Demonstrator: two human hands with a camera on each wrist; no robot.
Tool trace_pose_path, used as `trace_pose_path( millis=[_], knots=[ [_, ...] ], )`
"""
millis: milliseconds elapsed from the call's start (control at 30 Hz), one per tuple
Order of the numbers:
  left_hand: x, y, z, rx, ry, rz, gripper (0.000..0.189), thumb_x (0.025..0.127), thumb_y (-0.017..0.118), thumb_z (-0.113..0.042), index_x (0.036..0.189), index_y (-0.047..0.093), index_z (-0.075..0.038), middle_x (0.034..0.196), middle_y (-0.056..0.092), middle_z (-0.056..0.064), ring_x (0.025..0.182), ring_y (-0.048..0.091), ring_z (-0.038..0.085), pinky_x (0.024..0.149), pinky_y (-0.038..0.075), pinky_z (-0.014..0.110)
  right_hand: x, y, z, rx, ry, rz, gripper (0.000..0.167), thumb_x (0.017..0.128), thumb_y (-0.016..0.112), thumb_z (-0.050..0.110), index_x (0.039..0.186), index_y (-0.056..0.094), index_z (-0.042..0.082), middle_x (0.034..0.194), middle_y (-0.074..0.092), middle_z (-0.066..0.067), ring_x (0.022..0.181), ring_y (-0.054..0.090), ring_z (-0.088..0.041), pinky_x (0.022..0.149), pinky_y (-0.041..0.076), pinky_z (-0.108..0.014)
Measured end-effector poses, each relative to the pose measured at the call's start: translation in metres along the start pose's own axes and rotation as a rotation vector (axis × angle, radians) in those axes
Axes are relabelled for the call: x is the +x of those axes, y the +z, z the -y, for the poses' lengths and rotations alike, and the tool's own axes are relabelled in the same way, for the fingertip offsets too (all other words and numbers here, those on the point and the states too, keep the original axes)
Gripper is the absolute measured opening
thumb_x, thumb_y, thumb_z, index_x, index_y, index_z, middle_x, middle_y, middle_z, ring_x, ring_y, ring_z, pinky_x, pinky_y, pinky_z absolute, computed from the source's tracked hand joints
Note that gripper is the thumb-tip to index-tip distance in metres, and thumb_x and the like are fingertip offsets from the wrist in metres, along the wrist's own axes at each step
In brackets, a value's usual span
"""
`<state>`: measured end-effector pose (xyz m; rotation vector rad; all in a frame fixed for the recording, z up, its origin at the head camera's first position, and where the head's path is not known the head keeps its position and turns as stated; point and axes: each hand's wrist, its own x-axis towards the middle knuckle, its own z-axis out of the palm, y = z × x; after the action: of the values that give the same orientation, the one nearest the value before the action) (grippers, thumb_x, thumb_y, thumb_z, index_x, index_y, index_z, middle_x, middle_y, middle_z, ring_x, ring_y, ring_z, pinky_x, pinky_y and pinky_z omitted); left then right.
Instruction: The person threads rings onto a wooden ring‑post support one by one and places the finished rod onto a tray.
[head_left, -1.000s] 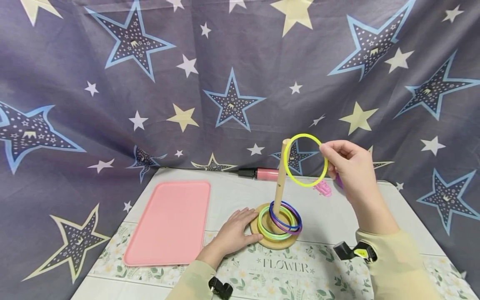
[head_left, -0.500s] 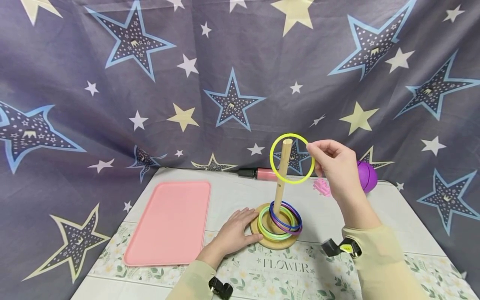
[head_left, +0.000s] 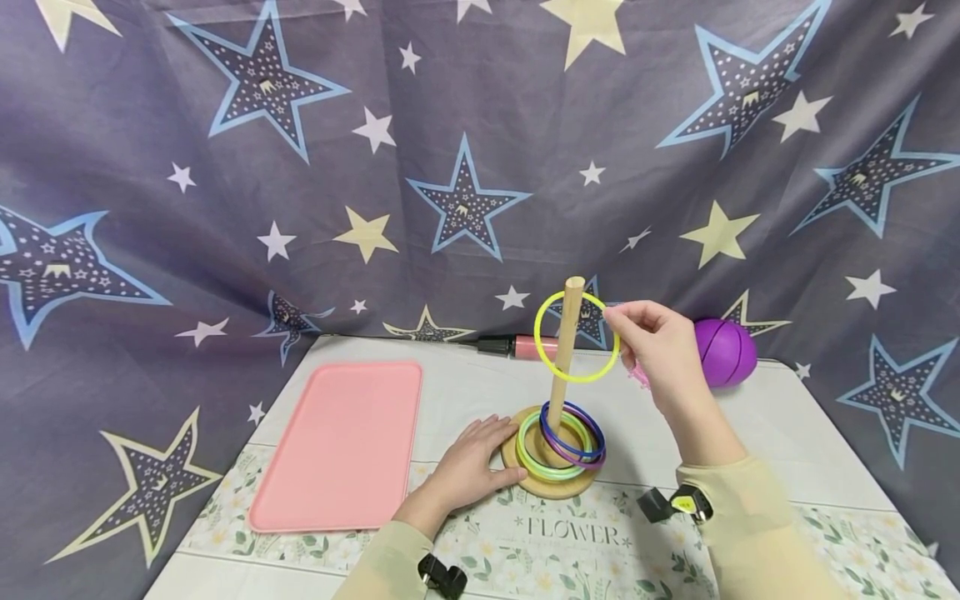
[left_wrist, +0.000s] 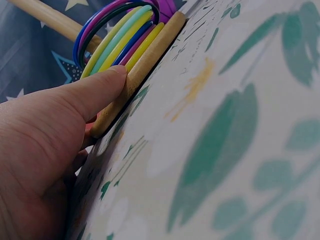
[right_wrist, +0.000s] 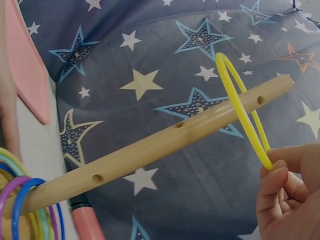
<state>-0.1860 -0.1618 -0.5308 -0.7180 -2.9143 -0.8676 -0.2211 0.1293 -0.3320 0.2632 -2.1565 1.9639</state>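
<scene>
A yellow plastic ring encircles the upper part of an upright wooden peg. My right hand pinches the ring's right side between thumb and fingers; the right wrist view shows the ring tilted, with the peg passing through it. Several coloured rings lie stacked at the peg's foot, among them a blue ring leaning on top. My left hand rests at the left rim of the round wooden base, fingers extended, its thumb against the edge.
A pink tray lies at the left of the table. Behind the peg is a pink and black pump. A purple ball sits at the back right, and a small pink object is partly hidden by my right hand.
My right hand has carried the yellow ring left to the peg and then lowered it a little, so the peg now passes through it. The left hand has stayed still.
</scene>
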Motion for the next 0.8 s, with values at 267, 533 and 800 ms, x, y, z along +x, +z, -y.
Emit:
trace_pose_path(
  millis=[267, 533, 800],
  knots=[
    [0.000, -0.001, -0.001, 0.003, -0.002, 0.000, 0.082, 0.101, 0.077, -0.057, 0.164, 0.054, -0.010, 0.169, 0.050, 0.011, 0.163, 0.036, 0.032, 0.138, 0.020, 0.049, -0.003, 0.002, -0.024, 0.003, 0.033, 0.005, 0.030, 0.104, 0.081, 0.025, 0.107, 0.075, -0.005, 0.069, 0.058, 0.001, 0.056, 0.052, -0.010, 0.048, 0.048, -0.022],
    [0.001, 0.001, 0.000, 0.010, -0.004, 0.001, 0.082, 0.101, 0.078, -0.057, 0.163, 0.054, -0.009, 0.169, 0.050, 0.012, 0.162, 0.036, 0.032, 0.138, 0.021, 0.049, -0.009, 0.004, -0.047, 0.012, 0.111, 0.015, 0.028, 0.105, 0.079, 0.019, 0.110, 0.075, -0.008, 0.073, 0.061, 0.002, 0.058, 0.052, -0.009, 0.048, 0.048, -0.022],
    [0.000, 0.001, -0.001, 0.011, -0.012, 0.004, 0.082, 0.101, 0.078, -0.056, 0.164, 0.054, -0.010, 0.169, 0.050, 0.011, 0.163, 0.036, 0.031, 0.138, 0.020, 0.047, -0.016, 0.003, -0.067, -0.007, 0.167, 0.019, 0.030, 0.105, 0.080, 0.020, 0.113, 0.075, -0.009, 0.073, 0.060, 0.001, 0.056, 0.052, -0.009, 0.049, 0.048, -0.021]
  ],
)
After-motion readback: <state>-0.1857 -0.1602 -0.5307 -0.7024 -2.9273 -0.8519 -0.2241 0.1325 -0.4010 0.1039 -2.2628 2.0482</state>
